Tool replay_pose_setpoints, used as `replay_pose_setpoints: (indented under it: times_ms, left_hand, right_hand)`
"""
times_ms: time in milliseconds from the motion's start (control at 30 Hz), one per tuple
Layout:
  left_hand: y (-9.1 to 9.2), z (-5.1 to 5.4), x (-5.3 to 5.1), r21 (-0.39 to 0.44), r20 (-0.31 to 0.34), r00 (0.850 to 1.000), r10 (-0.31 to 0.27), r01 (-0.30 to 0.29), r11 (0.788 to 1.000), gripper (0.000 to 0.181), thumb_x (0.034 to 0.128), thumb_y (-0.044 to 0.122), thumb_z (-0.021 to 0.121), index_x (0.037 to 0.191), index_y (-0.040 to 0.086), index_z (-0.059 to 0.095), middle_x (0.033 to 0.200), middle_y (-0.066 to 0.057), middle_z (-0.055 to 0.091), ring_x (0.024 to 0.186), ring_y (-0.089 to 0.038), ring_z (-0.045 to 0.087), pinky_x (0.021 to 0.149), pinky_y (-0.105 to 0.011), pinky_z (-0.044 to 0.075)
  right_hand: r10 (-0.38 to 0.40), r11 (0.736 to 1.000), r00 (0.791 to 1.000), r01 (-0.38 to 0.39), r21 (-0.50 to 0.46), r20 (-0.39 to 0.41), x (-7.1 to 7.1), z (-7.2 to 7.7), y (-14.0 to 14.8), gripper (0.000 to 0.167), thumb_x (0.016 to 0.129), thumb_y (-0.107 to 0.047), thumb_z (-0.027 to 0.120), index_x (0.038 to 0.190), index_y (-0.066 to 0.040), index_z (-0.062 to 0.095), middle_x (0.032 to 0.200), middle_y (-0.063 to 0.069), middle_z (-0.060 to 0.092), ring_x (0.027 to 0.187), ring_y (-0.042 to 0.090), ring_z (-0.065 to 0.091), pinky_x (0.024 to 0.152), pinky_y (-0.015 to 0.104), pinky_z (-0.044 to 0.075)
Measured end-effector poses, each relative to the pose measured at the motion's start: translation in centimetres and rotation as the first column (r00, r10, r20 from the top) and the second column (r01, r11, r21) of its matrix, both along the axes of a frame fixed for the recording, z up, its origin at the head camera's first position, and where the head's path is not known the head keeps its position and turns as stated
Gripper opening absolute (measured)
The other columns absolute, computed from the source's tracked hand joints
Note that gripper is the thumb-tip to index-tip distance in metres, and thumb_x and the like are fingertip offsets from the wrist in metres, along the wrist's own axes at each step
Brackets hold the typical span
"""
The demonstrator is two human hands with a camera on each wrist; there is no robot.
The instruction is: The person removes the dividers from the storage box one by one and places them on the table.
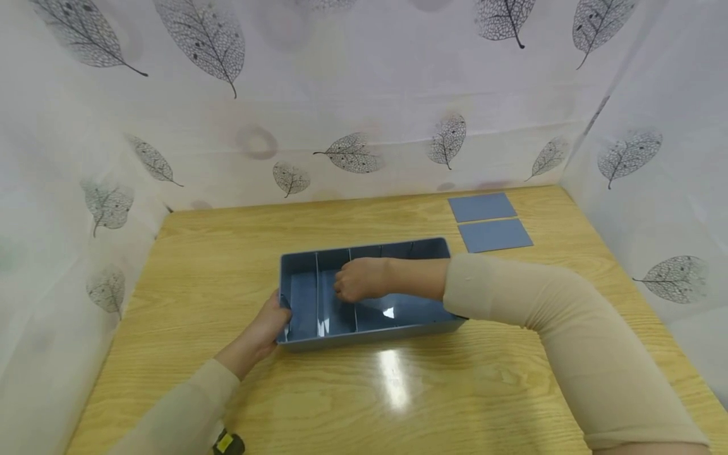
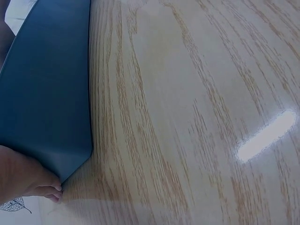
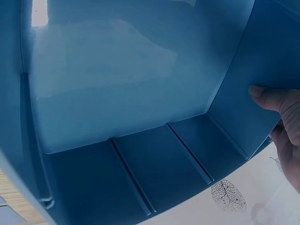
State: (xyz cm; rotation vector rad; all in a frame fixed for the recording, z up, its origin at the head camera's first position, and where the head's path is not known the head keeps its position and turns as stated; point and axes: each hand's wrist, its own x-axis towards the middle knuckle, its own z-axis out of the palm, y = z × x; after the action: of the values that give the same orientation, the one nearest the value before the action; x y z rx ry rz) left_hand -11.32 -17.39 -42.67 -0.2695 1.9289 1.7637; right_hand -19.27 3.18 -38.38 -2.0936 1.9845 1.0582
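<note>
A long blue-grey plastic box (image 1: 372, 338) with upright dividers stands on the table. At its left end, my left hand (image 1: 267, 325) grips the end wall, the thumb over the rim; the left wrist view shows the fingers (image 2: 47, 187) at the box corner. My right hand (image 1: 364, 280) reaches inside and pinches a divider (image 3: 253, 70) at its top edge, the thumb on the face turned to the right wrist camera. Another divider (image 1: 316, 297) stands to the left of it. Narrow slots (image 3: 136, 180) run up the box's inner wall. Part of the box's right side is hidden by the right forearm.
Two flat blue-grey panels, a far one (image 1: 482, 207) and a nearer one (image 1: 495, 235), lie at the table's back right. A small black object with a yellow patch (image 1: 229, 442) shows beside the left sleeve. Leaf-printed white sheets (image 1: 398, 107) surround the wooden table (image 1: 227, 240).
</note>
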Motion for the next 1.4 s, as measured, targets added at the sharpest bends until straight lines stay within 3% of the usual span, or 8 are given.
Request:
replay_pose_setpoints:
  times_ms: [167, 633, 800, 933, 1067, 1233, 1400]
  left_hand:
    - [0.0, 0.1, -0.1, 0.001, 0.000, 1.000, -0.003, 0.003, 1.000, 0.077, 0.0776, -0.016, 0.025, 0.148, -0.006, -0.007, 0.153, -0.030, 0.008, 0.131, -0.041, 0.026, 0.077, -0.023, 0.045]
    - [0.0, 0.1, -0.3, 0.005, -0.009, 1.000, 0.002, -0.002, 1.000, 0.077, 0.0757, -0.017, 0.026, 0.147, -0.008, -0.003, 0.151, -0.031, 0.013, 0.127, -0.041, 0.030, 0.077, -0.024, 0.046]
    - [0.1, 0.2, -0.3, 0.007, -0.002, 1.000, -0.021, 0.021, 1.000, 0.076, 0.0777, -0.016, 0.026, 0.147, -0.008, -0.006, 0.152, -0.031, 0.007, 0.135, -0.043, 0.022, 0.088, -0.028, 0.042]
    - [0.1, 0.2, -0.1, 0.003, -0.007, 1.000, -0.014, 0.014, 1.000, 0.077, 0.0767, -0.016, 0.025, 0.147, -0.008, -0.005, 0.152, -0.031, 0.009, 0.130, -0.043, 0.027, 0.083, -0.025, 0.044]
    - [0.0, 0.2, 0.0, 0.001, -0.010, 1.000, -0.004, 0.004, 1.000, 0.077, 0.0763, -0.016, 0.024, 0.147, -0.008, -0.005, 0.151, -0.032, 0.010, 0.124, -0.040, 0.032, 0.074, -0.022, 0.046]
    - [0.0, 0.1, 0.0, -0.009, -0.006, 1.000, -0.004, 0.004, 1.000, 0.076, 0.0768, -0.016, 0.025, 0.147, -0.008, -0.005, 0.151, -0.033, 0.011, 0.123, -0.040, 0.033, 0.074, -0.022, 0.046]
    - [0.0, 0.2, -0.1, -0.003, 0.002, 1.000, -0.005, 0.005, 1.000, 0.076, 0.0772, -0.016, 0.025, 0.146, -0.009, -0.005, 0.151, -0.033, 0.010, 0.128, -0.041, 0.029, 0.077, -0.021, 0.044]
  right_hand:
    - [-0.006, 1.000, 1.000, 0.006, -0.003, 0.001, -0.1, 0.4, 0.0, 0.027, 0.090, -0.015, 0.059, 0.116, -0.016, 0.064, 0.111, -0.006, 0.064, 0.098, 0.010, 0.057, 0.079, 0.023, 0.048]
    - [0.003, 0.999, 1.000, -0.004, -0.046, -0.005, -0.1, 2.4, 0.6, 0.030, 0.089, -0.015, 0.060, 0.119, -0.016, 0.064, 0.113, -0.005, 0.065, 0.100, 0.010, 0.057, 0.082, 0.021, 0.048]
    - [0.013, 0.998, 1.000, -0.014, -0.056, -0.018, -0.1, 3.4, 0.9, 0.029, 0.090, -0.013, 0.059, 0.118, -0.015, 0.063, 0.113, -0.004, 0.065, 0.099, 0.011, 0.057, 0.082, 0.024, 0.049]
    - [0.045, 0.993, 0.999, -0.047, -0.104, -0.028, -0.1, 4.3, 1.1, 0.023, 0.089, -0.011, 0.059, 0.111, -0.014, 0.065, 0.105, -0.004, 0.066, 0.091, 0.012, 0.057, 0.075, 0.024, 0.048]
    - [0.046, 0.992, 0.998, -0.050, -0.114, -0.036, 0.0, 5.1, 1.4, 0.023, 0.090, -0.010, 0.058, 0.112, -0.012, 0.063, 0.106, -0.003, 0.064, 0.091, 0.013, 0.055, 0.077, 0.023, 0.047]
    - [0.042, 0.993, 0.997, -0.049, -0.105, -0.071, 0.2, 6.0, 1.8, 0.024, 0.089, -0.010, 0.060, 0.113, -0.011, 0.060, 0.107, -0.001, 0.063, 0.093, 0.013, 0.055, 0.082, 0.024, 0.047]
    - [0.038, 0.985, 0.996, -0.052, -0.166, -0.087, 0.2, 6.5, 2.5, 0.017, 0.088, -0.010, 0.059, 0.105, -0.011, 0.061, 0.100, -0.001, 0.062, 0.089, 0.014, 0.056, 0.079, 0.025, 0.048]
